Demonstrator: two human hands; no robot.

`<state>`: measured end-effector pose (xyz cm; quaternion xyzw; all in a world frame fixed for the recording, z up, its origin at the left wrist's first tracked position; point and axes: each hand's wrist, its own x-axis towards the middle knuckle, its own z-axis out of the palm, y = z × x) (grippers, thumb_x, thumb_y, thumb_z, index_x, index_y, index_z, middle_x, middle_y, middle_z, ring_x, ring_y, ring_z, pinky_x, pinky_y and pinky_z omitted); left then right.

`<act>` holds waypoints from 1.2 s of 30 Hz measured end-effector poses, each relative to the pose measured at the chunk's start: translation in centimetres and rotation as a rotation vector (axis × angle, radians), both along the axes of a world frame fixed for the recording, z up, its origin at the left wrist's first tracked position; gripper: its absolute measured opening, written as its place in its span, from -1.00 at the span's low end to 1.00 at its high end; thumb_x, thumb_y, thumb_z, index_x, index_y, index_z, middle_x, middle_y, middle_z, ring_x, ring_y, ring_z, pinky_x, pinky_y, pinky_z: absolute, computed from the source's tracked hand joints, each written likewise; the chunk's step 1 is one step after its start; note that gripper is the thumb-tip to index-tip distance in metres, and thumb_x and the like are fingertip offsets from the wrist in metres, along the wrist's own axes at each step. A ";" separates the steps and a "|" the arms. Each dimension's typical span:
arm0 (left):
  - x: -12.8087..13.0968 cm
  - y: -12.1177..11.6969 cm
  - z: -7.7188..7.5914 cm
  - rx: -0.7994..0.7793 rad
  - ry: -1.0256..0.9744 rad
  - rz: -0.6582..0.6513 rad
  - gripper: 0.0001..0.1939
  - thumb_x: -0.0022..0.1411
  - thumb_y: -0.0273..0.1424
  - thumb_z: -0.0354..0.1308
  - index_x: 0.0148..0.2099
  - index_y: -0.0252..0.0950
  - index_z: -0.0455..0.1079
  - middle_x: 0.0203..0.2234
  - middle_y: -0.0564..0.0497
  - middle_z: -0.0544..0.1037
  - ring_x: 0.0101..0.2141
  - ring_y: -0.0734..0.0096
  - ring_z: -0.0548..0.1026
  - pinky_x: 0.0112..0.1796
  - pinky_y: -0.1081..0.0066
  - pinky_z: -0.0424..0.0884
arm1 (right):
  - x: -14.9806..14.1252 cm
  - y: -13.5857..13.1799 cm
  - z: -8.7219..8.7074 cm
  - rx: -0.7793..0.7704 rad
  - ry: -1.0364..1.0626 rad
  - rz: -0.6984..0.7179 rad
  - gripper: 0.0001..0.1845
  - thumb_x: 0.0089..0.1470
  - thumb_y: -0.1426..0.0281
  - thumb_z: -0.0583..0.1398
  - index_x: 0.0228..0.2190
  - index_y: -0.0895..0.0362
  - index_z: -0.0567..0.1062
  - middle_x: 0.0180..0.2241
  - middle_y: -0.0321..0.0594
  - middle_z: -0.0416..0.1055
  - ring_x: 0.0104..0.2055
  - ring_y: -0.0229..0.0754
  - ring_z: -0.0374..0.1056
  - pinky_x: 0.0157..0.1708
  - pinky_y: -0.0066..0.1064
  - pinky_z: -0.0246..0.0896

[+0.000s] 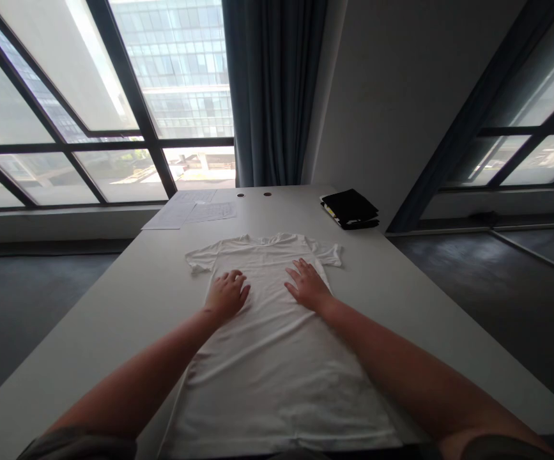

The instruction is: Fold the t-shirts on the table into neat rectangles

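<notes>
Plainly, fresh creases could be caused in the white, short-sleeved fabric T-shirt (277,358) if it were pressed or dragged unevenly, since diagonal wrinkles are already shown across its middle. It is spread on the smooth, pale table (415,319), with its collar placed at the far end and its hem near the close edge; by too strong a pull towards that edge, the garment might be slid off. The chest is covered at its left side by the left hand (227,295), fingers loosely parted and slightly bent, and at its right by the right hand (308,285), fingers spread wider; no cloth is seen pinched by either. As for containers, whether anything is held inside the flat, black, folder-like bundle (351,207), edged with white and yellow, cannot be told.
</notes>
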<state>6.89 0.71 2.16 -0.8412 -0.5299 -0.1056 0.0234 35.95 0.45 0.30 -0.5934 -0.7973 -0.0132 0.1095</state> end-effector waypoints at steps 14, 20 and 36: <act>3.1 20.4 -4.3 -0.230 -0.023 0.364 -0.30 0.42 0.03 -0.23 0.50 -0.05 0.08 0.50 -0.03 -0.03 0.45 0.02 -0.05 0.36 -0.04 -0.06 | 3.3 17.8 -3.3 -0.287 -0.038 -0.394 -0.30 0.39 0.00 -0.17 0.45 -0.12 -0.03 0.52 -0.15 -0.28 0.52 0.00 -0.30 0.39 0.18 -0.41; 3.4 22.0 -5.2 -0.255 -0.040 0.405 -0.27 0.38 0.09 -0.20 0.50 0.03 0.04 0.51 0.00 -0.08 0.46 -0.09 -0.16 0.33 -0.28 -0.27 | 4.2 19.8 -4.2 -0.294 -0.039 -0.395 -0.28 0.36 -0.08 -0.17 0.45 -0.21 -0.05 0.53 -0.25 -0.34 0.53 0.13 -0.38 0.38 0.24 -0.44; 3.6 21.8 -4.8 -0.168 -0.082 0.368 -0.38 0.41 -0.01 -0.13 0.43 0.00 0.21 0.46 -0.04 0.11 0.42 -0.05 0.00 0.33 -0.13 -0.10 | 11.8 18.5 -2.1 -0.170 0.076 -0.614 -0.41 0.39 0.14 -0.14 0.17 0.04 0.49 0.23 0.04 0.33 0.21 0.08 0.26 0.19 0.00 0.12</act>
